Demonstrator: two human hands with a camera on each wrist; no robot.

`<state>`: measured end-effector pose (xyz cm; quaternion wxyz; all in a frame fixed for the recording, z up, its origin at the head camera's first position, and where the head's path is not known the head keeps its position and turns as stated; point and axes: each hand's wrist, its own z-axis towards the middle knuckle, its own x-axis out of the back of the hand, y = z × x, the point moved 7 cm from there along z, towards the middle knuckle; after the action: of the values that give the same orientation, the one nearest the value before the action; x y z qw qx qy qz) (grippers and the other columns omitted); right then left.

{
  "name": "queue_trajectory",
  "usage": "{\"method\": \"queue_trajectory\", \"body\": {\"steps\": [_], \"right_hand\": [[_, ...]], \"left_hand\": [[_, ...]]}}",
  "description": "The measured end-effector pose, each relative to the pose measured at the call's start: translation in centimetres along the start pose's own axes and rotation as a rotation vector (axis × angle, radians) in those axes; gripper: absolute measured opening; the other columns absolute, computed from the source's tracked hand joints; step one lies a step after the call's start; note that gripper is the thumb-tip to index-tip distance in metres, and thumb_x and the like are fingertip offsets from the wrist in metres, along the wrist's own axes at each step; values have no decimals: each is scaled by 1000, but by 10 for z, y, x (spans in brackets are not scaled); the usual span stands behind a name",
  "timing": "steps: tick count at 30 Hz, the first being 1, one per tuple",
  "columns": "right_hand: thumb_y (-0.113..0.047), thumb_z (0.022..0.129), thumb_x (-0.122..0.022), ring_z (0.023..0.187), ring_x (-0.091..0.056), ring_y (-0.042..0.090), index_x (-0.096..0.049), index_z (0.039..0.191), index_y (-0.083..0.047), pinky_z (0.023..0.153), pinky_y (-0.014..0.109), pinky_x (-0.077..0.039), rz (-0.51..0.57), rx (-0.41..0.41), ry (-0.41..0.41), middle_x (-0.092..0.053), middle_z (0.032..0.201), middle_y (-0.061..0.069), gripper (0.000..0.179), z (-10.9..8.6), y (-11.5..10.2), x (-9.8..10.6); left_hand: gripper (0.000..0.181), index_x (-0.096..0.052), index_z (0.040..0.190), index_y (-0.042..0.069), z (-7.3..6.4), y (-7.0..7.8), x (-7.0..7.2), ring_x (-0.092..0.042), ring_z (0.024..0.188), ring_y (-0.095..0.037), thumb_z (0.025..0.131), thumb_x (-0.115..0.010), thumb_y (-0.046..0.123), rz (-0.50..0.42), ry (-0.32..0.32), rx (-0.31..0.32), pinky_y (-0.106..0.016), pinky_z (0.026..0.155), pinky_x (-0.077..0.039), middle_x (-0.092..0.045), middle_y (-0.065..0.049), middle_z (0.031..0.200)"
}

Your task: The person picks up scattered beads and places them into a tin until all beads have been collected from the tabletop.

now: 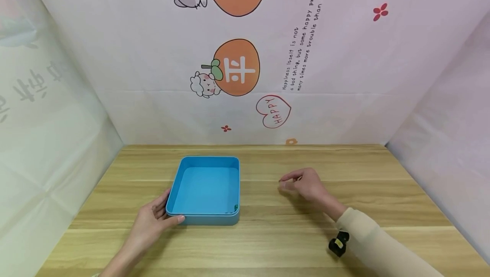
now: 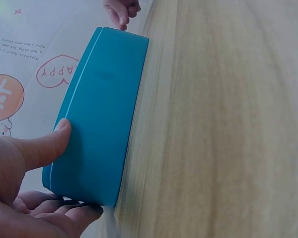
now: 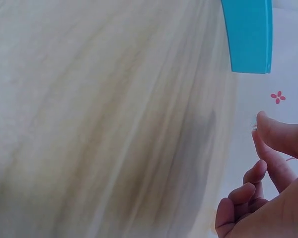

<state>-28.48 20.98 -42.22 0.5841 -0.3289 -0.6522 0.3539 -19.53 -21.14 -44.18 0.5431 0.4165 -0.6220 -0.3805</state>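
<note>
A shallow blue rectangular box [image 1: 208, 220], open at the top, stands on the table left of the middle. My left hand [image 1: 148, 222] holds its near left corner, the thumb against the front wall and the other fingers at the left side. Inside the box, a small dark green thing [image 1: 235, 207] lies in the near right corner. To the right of the box, my right hand [image 1: 309, 187] is raised over the table. Its thumb and index fingertip pinch a tiny, partly see-through thing [image 3: 254, 127], too small to identify; the other fingers are loosely curled.
The wood-grain table [image 1: 268, 247] ends at a white printed backdrop [image 1: 337, 115], with similar sheets at left and right. A black device [image 1: 338, 244] sits at the right wrist, beside the cream sleeve [image 1: 383, 243].
</note>
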Motion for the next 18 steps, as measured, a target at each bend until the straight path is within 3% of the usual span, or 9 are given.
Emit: {"method": "queue_trajectory", "body": {"steps": [9, 18], "right_hand": [[-17, 92, -85, 95, -49, 25, -85, 105, -7, 71, 34, -41, 0, 8, -4, -71, 111, 9, 16, -1, -8, 5], [-19, 92, -85, 92, -50, 24, -85, 104, -7, 69, 32, -40, 2, 25, 7, -67, 104, 9, 17, -1, -20, 7]], "left_hand": [[98, -24, 165, -3, 1, -2, 0, -37, 147, -46, 91, -87, 13, -7, -2, 2, -46, 108, -49, -26, -31, 165], [99, -25, 165, -3, 0, 0, 0, -38, 146, -45, 90, -87, 14, -10, 1, -1, -45, 107, -50, -27, -31, 165]]}}
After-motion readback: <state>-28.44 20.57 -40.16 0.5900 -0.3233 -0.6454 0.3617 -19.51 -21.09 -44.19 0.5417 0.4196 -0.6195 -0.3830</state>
